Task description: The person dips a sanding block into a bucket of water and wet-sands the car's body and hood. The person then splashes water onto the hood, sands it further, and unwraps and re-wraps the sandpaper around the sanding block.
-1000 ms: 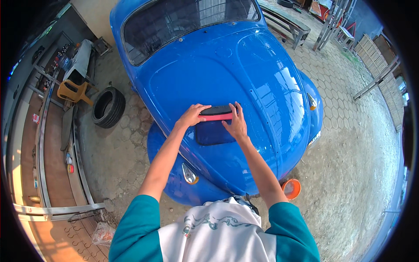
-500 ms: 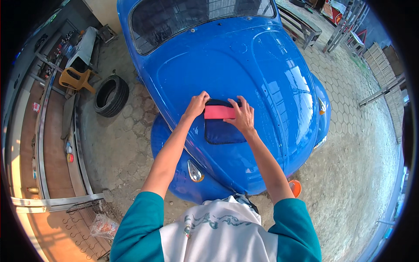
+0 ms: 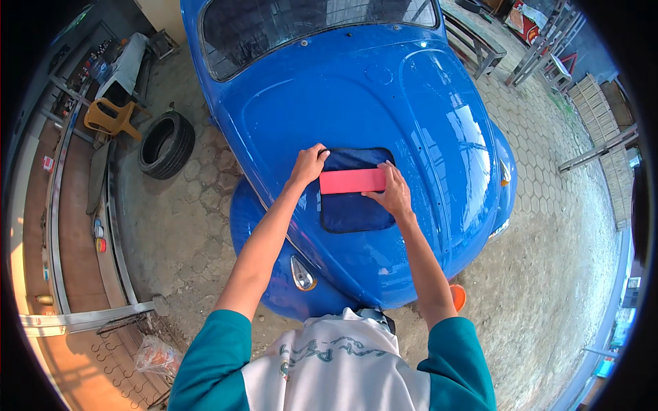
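Observation:
A dark blue cloth with a black border (image 3: 356, 214) lies spread on the blue car's front lid (image 3: 295, 123). Across its middle rests a flat pinkish-red block (image 3: 351, 181). My right hand (image 3: 393, 192) grips the block's right end, thumb on the near side and fingers over the far side. At the cloth's far left corner, my left hand (image 3: 310, 165) is closed in a pinch on the edge; the fingertips partly hide that corner. The block's left end comes close to my left hand.
The windshield (image 3: 308, 31) is beyond the lid. On the left are a loose tyre (image 3: 166, 145), a yellow plastic chair (image 3: 110, 118) and metal rails (image 3: 89, 318). An orange container (image 3: 458, 297) sits by the car's right front. A bench (image 3: 473, 41) stands at the far right.
The cloth's far part, bunched against the block before, now lies spread out beyond it. My right hand has come from the far edge down to the block's right end. My left hand keeps its pinch.

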Available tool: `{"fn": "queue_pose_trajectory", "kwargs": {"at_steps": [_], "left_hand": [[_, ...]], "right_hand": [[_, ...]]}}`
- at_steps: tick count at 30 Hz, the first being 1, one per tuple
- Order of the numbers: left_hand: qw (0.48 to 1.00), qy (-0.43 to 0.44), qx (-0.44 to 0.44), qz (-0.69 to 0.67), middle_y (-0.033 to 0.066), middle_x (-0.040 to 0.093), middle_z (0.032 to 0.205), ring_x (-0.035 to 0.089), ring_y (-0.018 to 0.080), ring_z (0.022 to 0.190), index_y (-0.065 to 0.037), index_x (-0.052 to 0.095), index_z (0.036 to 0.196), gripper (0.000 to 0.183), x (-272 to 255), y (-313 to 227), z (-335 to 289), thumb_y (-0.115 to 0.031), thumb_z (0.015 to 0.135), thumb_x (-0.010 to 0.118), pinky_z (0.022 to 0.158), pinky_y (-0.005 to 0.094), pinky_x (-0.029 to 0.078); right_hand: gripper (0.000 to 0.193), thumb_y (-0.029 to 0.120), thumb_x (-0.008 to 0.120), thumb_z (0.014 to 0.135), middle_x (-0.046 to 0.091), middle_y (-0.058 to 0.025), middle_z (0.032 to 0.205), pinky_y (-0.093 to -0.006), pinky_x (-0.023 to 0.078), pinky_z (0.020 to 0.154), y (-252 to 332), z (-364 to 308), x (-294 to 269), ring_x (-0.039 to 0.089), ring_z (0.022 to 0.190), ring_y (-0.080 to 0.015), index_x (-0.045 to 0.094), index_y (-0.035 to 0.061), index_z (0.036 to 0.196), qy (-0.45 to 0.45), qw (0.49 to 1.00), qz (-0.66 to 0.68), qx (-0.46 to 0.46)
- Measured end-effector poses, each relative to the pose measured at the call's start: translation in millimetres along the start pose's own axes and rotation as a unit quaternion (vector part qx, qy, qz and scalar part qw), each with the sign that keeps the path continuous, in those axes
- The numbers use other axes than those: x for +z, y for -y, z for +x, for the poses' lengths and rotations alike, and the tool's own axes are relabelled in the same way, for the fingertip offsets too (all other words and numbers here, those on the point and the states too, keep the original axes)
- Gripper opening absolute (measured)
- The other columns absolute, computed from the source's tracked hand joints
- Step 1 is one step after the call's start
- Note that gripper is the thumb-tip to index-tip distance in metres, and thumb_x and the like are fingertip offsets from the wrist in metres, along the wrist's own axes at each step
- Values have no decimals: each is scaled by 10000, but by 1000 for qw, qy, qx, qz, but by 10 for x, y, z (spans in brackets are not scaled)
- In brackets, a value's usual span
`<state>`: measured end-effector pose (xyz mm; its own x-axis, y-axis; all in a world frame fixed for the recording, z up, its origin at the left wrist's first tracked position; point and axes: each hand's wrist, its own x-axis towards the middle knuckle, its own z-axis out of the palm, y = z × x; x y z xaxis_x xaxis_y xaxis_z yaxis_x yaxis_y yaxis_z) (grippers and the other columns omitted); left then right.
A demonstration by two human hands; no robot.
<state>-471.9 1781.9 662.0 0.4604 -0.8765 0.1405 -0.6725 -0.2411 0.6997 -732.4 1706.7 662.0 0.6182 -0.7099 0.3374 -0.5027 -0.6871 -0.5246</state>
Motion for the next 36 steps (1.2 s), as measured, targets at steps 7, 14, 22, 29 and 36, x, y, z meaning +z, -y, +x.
{"fn": "queue_pose_trajectory", "kwargs": {"at_steps": [7, 14, 22, 29, 36], "left_hand": [[999, 17, -27, 10, 169, 712, 837, 689, 320, 774, -42, 707, 998, 223, 66, -17, 145, -256, 940, 684, 697, 440, 499], [996, 62, -63, -27, 145, 738, 900, 713, 314, 865, -56, 728, 1028, 221, 22, 50, 173, -247, 919, 707, 769, 429, 535], [994, 91, -13, -58, 137, 739, 974, 704, 284, 907, -84, 736, 1077, 242, -73, 68, 180, -263, 917, 711, 798, 407, 542], [995, 76, 55, -35, 116, 723, 985, 692, 262, 874, -93, 744, 1078, 228, -109, -65, 74, -237, 902, 726, 801, 402, 547], [999, 42, -11, -31, 128, 722, 1032, 692, 276, 923, -84, 722, 1104, 213, -63, 24, -99, -204, 929, 694, 814, 402, 540]], "right_hand": [[679, 380, 880, 685, 597, -55, 1326, -464, 459, 1080, -184, 4, -108, 458, 1378, -344, 631, 152, 1274, -4, 1000, -15, -22], [698, 368, 889, 675, 572, -55, 1355, -485, 470, 1066, -196, 44, -82, 433, 1396, -346, 626, 155, 1286, 19, 1000, 13, -3], [785, 424, 885, 676, 546, -81, 1402, -443, 460, 1056, -185, 100, -98, 442, 1391, -353, 583, 191, 1363, 10, 995, -96, -24], [864, 480, 813, 787, 534, -170, 1430, -416, 468, 1028, -732, 593, -228, 528, 1298, -348, 447, 143, 1493, -12, 984, 149, 101], [813, 395, 854, 728, 616, -132, 1273, -450, 510, 948, -465, 780, -317, 596, 1158, -334, 514, 127, 1416, 141, 987, 49, 60]]}}
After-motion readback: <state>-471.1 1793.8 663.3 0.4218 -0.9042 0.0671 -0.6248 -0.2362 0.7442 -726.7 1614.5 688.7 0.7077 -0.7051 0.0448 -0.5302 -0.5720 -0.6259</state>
